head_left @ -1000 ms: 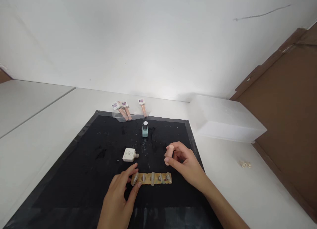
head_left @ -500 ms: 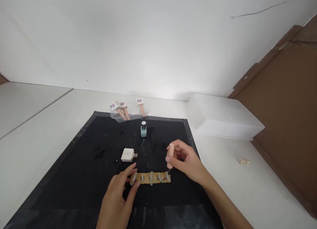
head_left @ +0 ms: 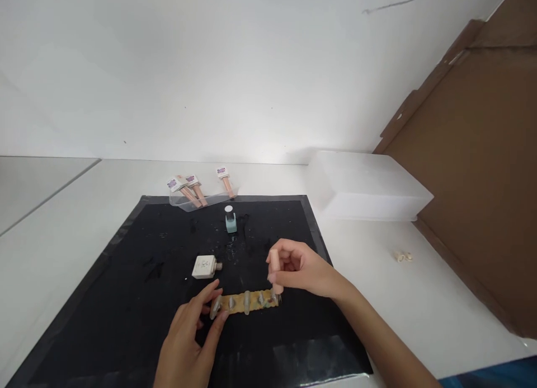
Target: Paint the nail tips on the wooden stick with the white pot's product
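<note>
A white worktop [head_left: 75, 209] runs along a plain white wall, and a large brown cardboard sheet [head_left: 474, 169] leans at its right end. Most of the near side of the worktop is covered by a black mat [head_left: 126, 309], wet in patches. Off the mat's far right corner lies a frosted plastic box [head_left: 367, 186], and a tiny pale thing [head_left: 403, 257], too small to identify, lies on the bare worktop near the cardboard.

At the mat's far edge sits a clear packet [head_left: 197, 196] with three pink-handled sticks poking out of it. Just in front of it, on the mat, a small pale-blue polish bottle [head_left: 230, 220] stands upright with a white cap. Nearer to me and slightly left, a cream square bottle [head_left: 205, 266] lies on its side with no cap.

Towards the near edge of the mat lies a yellowish strip [head_left: 235, 303] carrying a row of clear false nail tips. My left hand [head_left: 187, 343] rests on the mat, its fingertips touching the strip's left end, fingers loosely curved. My right hand [head_left: 300, 270] pinches a pink brush cap [head_left: 274, 269] held upright, its lower end down at the rightmost nail tip on the strip.
</note>
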A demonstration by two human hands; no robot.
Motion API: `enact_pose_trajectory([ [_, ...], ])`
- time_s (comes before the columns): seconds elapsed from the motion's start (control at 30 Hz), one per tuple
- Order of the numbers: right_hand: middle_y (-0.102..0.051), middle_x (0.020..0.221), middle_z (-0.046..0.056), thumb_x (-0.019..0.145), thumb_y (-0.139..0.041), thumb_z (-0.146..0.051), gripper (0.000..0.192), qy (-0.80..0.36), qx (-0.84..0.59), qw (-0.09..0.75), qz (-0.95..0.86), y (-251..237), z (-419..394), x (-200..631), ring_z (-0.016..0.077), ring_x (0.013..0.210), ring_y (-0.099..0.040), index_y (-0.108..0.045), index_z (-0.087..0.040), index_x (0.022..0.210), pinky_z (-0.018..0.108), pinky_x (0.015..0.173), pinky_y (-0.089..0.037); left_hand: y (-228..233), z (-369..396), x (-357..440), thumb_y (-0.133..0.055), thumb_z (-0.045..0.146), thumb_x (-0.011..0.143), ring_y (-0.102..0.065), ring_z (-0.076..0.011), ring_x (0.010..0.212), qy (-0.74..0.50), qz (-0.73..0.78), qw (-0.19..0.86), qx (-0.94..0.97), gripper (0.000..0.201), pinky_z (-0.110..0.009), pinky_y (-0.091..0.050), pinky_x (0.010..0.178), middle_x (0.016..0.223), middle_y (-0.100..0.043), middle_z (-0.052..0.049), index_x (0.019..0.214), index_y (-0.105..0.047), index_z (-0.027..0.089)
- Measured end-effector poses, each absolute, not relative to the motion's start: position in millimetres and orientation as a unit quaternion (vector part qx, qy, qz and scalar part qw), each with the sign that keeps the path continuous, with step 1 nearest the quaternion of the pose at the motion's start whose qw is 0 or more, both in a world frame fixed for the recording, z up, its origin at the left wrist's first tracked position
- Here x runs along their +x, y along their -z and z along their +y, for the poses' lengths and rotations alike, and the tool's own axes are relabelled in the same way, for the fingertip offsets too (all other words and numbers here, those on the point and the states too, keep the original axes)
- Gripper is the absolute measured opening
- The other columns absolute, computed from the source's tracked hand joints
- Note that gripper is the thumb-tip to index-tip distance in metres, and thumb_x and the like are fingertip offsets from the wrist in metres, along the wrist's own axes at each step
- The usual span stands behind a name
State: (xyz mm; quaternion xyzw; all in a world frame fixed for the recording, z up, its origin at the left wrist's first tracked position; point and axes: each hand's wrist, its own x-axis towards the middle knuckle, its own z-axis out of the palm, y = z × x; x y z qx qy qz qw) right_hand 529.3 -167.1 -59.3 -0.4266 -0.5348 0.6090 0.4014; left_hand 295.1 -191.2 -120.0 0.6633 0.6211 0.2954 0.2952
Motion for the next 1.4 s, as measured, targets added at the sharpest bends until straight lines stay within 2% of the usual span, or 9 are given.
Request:
enact_pose_trajectory([
  [0.07,-0.060,0.058,-0.005,0.078,-0.070,-0.027,0.021,-0.608,-0.428,0.402,-0.535,61.3,-166.7,530.6,0.0130,0.062,-0.057,-0.051,-0.021,0.072,0.032,0.073,-0.045,119.4,-191.3,296.8,-0.050,0.051,0.081,-0.058,-0.0245,0.080,-0.297,0.622,0.295,0.662,0.045,-0.034,-0.049,0.067,0.098,-0.068,-0.004,0.119,-0.056,0.028],
  [0.23,-0.062,0.062,-0.004,0.080,-0.066,-0.025,0.014,-0.561,-0.465,0.464,-0.504,64.7,-163.4,536.1,0.0123,0.060,-0.057,-0.053,-0.021,0.077,0.028,0.066,-0.045,118.2,-190.0,297.2,-0.053,0.054,0.078,-0.056,-0.0234,0.077,-0.287,0.625,0.294,0.664,0.050,-0.032,-0.046,0.062,0.101,-0.068,-0.005,0.120,-0.054,0.027],
  [0.43,-0.061,0.059,-0.005,0.075,-0.072,-0.025,0.018,-0.622,-0.396,0.415,-0.533,62.3,-164.3,542.2,0.0144,0.068,-0.061,-0.055,-0.020,0.074,0.030,0.073,-0.046,115.7,-190.9,300.8,-0.048,0.057,0.080,-0.053,-0.0226,0.078,-0.280,0.636,0.293,0.657,0.050,-0.032,-0.044,0.062,0.107,-0.066,-0.006,0.121,-0.053,0.027],
  [0.67,-0.063,0.059,-0.005,0.076,-0.073,-0.027,0.019,-0.589,-0.413,0.479,-0.503,64.5,-160.3,548.1,0.0138,0.067,-0.061,-0.055,-0.020,0.072,0.036,0.092,-0.041,121.5,-184.2,294.6,-0.058,0.061,0.071,-0.056,-0.0234,0.078,-0.249,0.646,0.307,0.653,0.061,-0.034,-0.048,0.069,0.108,-0.069,-0.006,0.122,-0.053,0.028],
  [0.83,-0.063,0.058,-0.003,0.074,-0.074,-0.026,0.019,-0.635,-0.382,0.425,-0.520,66.2,-160.5,549.9,0.0177,0.079,-0.063,-0.057,-0.020,0.072,0.033,0.082,-0.045,123.1,-184.2,294.6,-0.059,0.059,0.071,-0.058,-0.0236,0.081,-0.261,0.636,0.303,0.660,0.059,-0.035,-0.048,0.073,0.106,-0.071,-0.006,0.120,-0.055,0.027],
  [0.97,-0.063,0.058,-0.003,0.078,-0.071,-0.027,0.017,-0.615,-0.402,0.458,-0.500,67.0,-159.5,550.5,0.0181,0.085,-0.064,-0.056,-0.020,0.071,0.035,0.090,-0.042,121.1,-184.7,297.2,-0.059,0.059,0.071,-0.056,-0.0226,0.077,-0.256,0.643,0.302,0.656,0.058,-0.035,-0.048,0.072,0.107,-0.070,-0.006,0.119,-0.056,0.026],
  [1.07,-0.063,0.057,-0.004,0.077,-0.072,-0.025,0.017,-0.625,-0.394,0.462,-0.491,65.7,-159.4,552.3,0.0179,0.085,-0.065,-0.057,-0.020,0.072,0.036,0.093,-0.041,119.5,-184.4,297.5,-0.059,0.060,0.070,-0.056,-0.0230,0.077,-0.256,0.647,0.303,0.651,0.060,-0.036,-0.047,0.073,0.107,-0.069,-0.006,0.119,-0.056,0.026],
  [1.2,-0.064,0.057,-0.003,0.075,-0.073,-0.021,0.016,-0.648,-0.391,0.411,-0.508,67.1,-159.4,553.1,0.0188,0.081,-0.065,-0.057,-0.020,0.070,0.035,0.085,-0.045,116.8,-184.7,298.2,-0.058,0.060,0.071,-0.055,-0.0234,0.079,-0.253,0.649,0.310,0.647,0.058,-0.036,-0.047,0.075,0.107,-0.069,-0.006,0.118,-0.056,0.026],
  [1.4,-0.065,0.059,-0.004,0.079,-0.069,-0.021,0.014,-0.620,-0.410,0.470,-0.477,69.6,-157.6,554.1,0.0154,0.080,-0.065,-0.056,-0.020,0.073,0.034,0.091,-0.043,114.6,-185.5,301.1,-0.058,0.060,0.071,-0.055,-0.0232,0.078,-0.254,0.647,0.310,0.649,0.058,-0.035,-0.047,0.074,0.106,-0.069,-0.005,0.117,-0.056,0.026],
])
